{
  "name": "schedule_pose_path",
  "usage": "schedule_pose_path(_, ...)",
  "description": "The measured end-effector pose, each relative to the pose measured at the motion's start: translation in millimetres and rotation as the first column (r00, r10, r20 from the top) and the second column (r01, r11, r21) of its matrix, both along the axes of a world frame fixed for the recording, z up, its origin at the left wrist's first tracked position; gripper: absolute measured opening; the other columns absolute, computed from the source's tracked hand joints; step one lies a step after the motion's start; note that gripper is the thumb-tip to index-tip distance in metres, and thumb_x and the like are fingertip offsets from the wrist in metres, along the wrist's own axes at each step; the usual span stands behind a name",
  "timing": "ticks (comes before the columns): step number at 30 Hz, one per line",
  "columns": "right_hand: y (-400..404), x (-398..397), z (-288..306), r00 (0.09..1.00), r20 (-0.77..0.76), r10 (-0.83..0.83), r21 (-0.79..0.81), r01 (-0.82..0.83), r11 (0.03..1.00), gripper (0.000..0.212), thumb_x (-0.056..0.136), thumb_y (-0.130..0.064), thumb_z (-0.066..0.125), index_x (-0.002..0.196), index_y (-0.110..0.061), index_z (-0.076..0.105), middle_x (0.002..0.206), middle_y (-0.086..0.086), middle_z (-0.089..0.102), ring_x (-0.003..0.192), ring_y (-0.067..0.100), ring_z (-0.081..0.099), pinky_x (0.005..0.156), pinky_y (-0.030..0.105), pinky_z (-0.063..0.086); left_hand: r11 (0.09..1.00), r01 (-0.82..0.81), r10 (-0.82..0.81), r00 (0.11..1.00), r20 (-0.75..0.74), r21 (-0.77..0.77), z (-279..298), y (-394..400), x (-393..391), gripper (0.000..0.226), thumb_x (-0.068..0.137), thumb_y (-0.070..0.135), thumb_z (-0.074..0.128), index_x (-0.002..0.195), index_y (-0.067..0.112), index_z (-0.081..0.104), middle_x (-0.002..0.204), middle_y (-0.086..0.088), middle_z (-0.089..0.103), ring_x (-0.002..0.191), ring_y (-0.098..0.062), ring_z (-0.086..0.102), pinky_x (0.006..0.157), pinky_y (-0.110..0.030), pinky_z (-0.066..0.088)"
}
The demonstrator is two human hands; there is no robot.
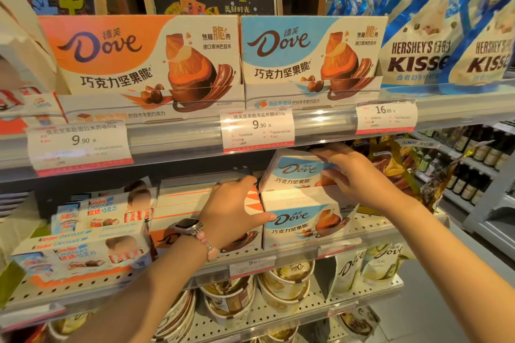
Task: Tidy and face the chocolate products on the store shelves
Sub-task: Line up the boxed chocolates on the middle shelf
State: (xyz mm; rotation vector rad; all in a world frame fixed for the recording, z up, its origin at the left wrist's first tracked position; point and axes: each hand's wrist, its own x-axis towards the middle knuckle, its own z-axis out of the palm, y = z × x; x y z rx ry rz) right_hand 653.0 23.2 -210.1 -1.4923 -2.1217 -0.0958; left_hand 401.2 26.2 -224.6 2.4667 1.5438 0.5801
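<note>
On the middle shelf a blue Dove box rests tilted on top of a second blue Dove box. My right hand grips the upper box's right end, fingers curled over its top edge. My left hand, with a watch and bead bracelet, presses against the lower box's left side, thumb on its front. An orange Dove box stands to the left, partly hidden behind that hand. On the top shelf stand a large orange Dove box and a large blue Dove box, both facing front.
Kinder chocolate packs fill the middle shelf's left. Hershey's Kisses bags stand top right. Dove tubs and pouches sit on the lower shelf. Price tags line the rail. Bottles stand on a neighbouring shelf to the right.
</note>
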Motion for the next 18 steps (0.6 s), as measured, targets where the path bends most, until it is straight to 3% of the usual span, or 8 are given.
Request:
schedule_pose_path(4, 0, 6, 1, 1.0, 0.005, 0.02, -0.005, -0.02, 1.0, 0.046, 0.088, -0.003, 0.061, 0.132, -0.012, 0.054, 0.13, 0.007, 0.055, 0.121, 0.025, 0.051, 0.098, 0.032, 0.046, 1.0, -0.012, 0.012, 1.0, 0.004, 0.007, 0, 1, 0, 0.064, 0.074, 0.055, 0.066, 0.125, 0.024, 0.045, 0.121, 0.007, 0.058, 0.109, -0.012, 0.054, 0.085, -0.027, 0.046)
schedule_pose_path(8, 4, -10, -8, 0.997, 0.04, 0.061, -0.059, -0.059, 0.997, 0.049, 0.088, -0.006, 0.059, 0.136, -0.017, 0.05, 0.128, 0.005, 0.054, 0.114, 0.02, 0.053, 0.089, 0.023, 0.044, 1.0, 0.013, -0.013, 1.0, 0.028, 0.005, -1, 4, -1, 0.062, 0.073, 0.054, 0.069, 0.124, 0.026, 0.048, 0.12, 0.008, 0.06, 0.107, -0.01, 0.056, 0.085, -0.026, 0.048)
schedule_pose_path(12, 8, -21, -22, 0.999, -0.005, 0.042, -0.151, -0.042, 0.988, 0.041, 0.092, -0.009, 0.055, 0.132, -0.017, 0.051, 0.13, 0.0, 0.055, 0.118, 0.017, 0.052, 0.09, 0.02, 0.041, 0.999, 0.033, -0.032, 0.998, 0.053, -0.019, -5, 3, -2, 0.06, 0.074, 0.053, 0.068, 0.124, 0.029, 0.046, 0.124, 0.011, 0.058, 0.112, -0.009, 0.053, 0.092, -0.03, 0.049)
schedule_pose_path(14, 8, -20, -25, 0.998, -0.053, 0.034, -0.161, -0.042, 0.986, 0.033, 0.093, -0.009, 0.055, 0.126, -0.016, 0.055, 0.126, 0.0, 0.058, 0.115, 0.016, 0.055, 0.087, 0.017, 0.042, 0.998, 0.055, -0.055, 0.997, 0.049, -0.012, -4, 4, -3, 0.059, 0.074, 0.053, 0.068, 0.124, 0.03, 0.046, 0.126, 0.012, 0.056, 0.114, -0.009, 0.051, 0.093, -0.029, 0.045)
schedule_pose_path(18, 11, -17, -28, 0.998, -0.001, 0.06, -0.173, -0.059, 0.983, 0.029, 0.096, -0.01, 0.05, 0.122, -0.014, 0.06, 0.122, 0.001, 0.062, 0.112, 0.014, 0.056, 0.085, 0.009, 0.035, 0.997, 0.08, -0.08, 0.996, -0.045, 0.0, 2, 5, -18, 0.07, 0.073, 0.059, 0.065, 0.132, 0.033, 0.039, 0.137, 0.012, 0.043, 0.126, -0.008, 0.038, 0.102, -0.028, 0.034)
